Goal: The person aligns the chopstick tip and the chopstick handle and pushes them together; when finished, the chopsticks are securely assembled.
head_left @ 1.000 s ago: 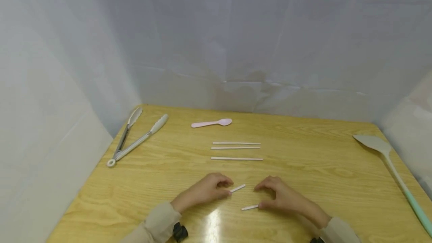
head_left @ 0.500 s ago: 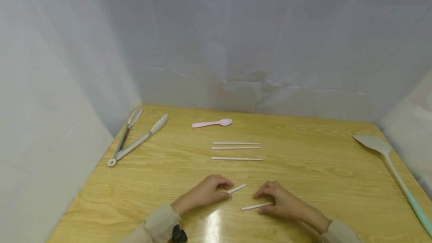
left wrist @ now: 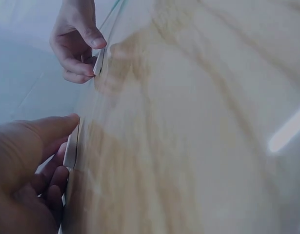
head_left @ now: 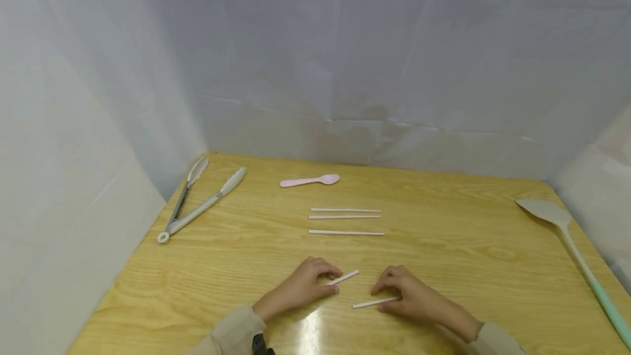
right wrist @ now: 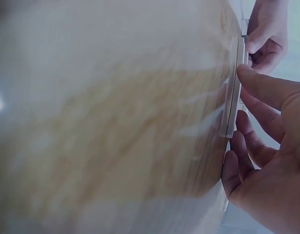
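Two short, thin whitish sticks lie slanted on the wooden table, each partly within a hand's curve. In the head view, one stick (head_left: 347, 276) reaches from between the left hand's (head_left: 303, 286) thumb and fingers, which stand apart around it. The other stick (head_left: 370, 303) runs past the thumb of the right hand (head_left: 419, 300), whose fingers arch loosely above it. The right wrist view shows the right thumb touching its stick (right wrist: 233, 97), with the other fingers spread beside it. Close to the left thumb tip is a stick (left wrist: 71, 148) in the left wrist view.
Three pale chopsticks (head_left: 346, 233) lie roughly parallel beyond the hands. Farther back is a pink spoon (head_left: 310, 181). Spread metal tongs (head_left: 197, 212) lie at the left, and a long turner (head_left: 577, 245) with a green handle end at the right. Pale sheets surround the table (head_left: 458, 234).
The right hand has lowered slightly and its thumb has slid off part of its stick, showing more of it. The left hand has shifted a little, also baring more stick. Both sticks stay in place.
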A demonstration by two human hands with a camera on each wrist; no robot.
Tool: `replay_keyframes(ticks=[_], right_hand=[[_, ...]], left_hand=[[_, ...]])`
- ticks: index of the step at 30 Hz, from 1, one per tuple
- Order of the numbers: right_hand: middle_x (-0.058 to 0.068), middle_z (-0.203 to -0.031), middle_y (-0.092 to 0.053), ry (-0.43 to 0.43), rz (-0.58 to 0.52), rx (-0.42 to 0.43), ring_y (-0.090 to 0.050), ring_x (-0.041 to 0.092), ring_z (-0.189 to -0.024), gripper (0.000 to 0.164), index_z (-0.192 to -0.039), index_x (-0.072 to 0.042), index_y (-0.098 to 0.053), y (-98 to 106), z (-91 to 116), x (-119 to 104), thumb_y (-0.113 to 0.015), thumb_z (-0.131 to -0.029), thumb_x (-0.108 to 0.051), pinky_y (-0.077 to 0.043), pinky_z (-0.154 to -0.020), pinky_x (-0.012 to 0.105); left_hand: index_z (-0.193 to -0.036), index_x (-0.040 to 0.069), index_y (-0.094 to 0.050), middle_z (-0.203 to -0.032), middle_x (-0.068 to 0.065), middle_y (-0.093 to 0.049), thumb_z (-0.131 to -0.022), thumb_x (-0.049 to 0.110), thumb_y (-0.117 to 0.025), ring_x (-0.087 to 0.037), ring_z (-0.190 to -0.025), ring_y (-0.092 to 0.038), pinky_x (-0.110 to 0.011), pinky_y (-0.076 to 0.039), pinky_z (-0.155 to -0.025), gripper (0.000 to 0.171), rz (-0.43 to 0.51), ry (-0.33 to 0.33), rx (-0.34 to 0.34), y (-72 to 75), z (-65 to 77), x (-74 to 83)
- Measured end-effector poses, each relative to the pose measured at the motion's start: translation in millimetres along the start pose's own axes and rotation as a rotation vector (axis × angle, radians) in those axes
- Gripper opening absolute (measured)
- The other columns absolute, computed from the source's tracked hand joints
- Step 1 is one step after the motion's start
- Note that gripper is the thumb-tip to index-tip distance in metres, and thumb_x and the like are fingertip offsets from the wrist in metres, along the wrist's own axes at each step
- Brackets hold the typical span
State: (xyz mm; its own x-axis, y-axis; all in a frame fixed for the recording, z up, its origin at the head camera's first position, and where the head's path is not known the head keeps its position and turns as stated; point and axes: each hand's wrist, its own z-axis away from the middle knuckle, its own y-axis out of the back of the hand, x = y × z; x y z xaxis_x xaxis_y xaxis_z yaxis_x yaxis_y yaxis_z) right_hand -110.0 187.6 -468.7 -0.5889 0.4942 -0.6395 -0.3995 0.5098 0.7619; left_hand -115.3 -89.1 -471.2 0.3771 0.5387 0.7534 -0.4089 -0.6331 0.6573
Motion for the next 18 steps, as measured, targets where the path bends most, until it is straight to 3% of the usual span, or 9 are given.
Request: replay_keyframes(ticks=[7,15,18], right_hand=[[-0.010,-0.094,-0.056,0.045,0.034,0.028,-0.045,0.005,-0.091,0.008,-0.087,-0.020,-0.070,-1.5,-1.4,0.0,-0.073,-0.081,-0.021,-0.041,-0.077,0.025],[-0.012,-0.094,-0.054,0.009,0.015,-0.008,-0.045,0.006,-0.092,0.005,-0.085,-0.023,-0.069,0.6,-1.8,-1.5,-0.071,-0.083,-0.020,-0.042,-0.078,0.026],[-0.013,-0.094,-0.053,0.000,0.010,-0.014,-0.045,0.006,-0.093,0.006,-0.084,-0.024,-0.068,1.1,-1.7,-1.7,-0.071,-0.083,-0.019,-0.042,-0.079,0.026]], left_hand=[[-0.107,0.011,-0.069,-0.092,0.006,-0.065,-0.086,0.021,-0.068,-0.009,-0.092,-0.051,-0.038,-0.036,-0.094,0.023,-0.043,-0.035,0.037,-3.1,1.3,2.3],[-0.106,0.008,-0.069,-0.090,0.004,-0.065,-0.086,0.014,-0.067,-0.009,-0.092,-0.053,-0.054,-0.025,-0.108,0.021,-0.008,-0.017,0.032,-1.7,2.0,5.9],[-0.105,0.008,-0.069,-0.090,0.004,-0.065,-0.086,0.014,-0.066,-0.009,-0.089,-0.054,-0.041,-0.037,-0.101,0.020,-0.011,-0.034,0.039,-1.2,1.6,5.4]])
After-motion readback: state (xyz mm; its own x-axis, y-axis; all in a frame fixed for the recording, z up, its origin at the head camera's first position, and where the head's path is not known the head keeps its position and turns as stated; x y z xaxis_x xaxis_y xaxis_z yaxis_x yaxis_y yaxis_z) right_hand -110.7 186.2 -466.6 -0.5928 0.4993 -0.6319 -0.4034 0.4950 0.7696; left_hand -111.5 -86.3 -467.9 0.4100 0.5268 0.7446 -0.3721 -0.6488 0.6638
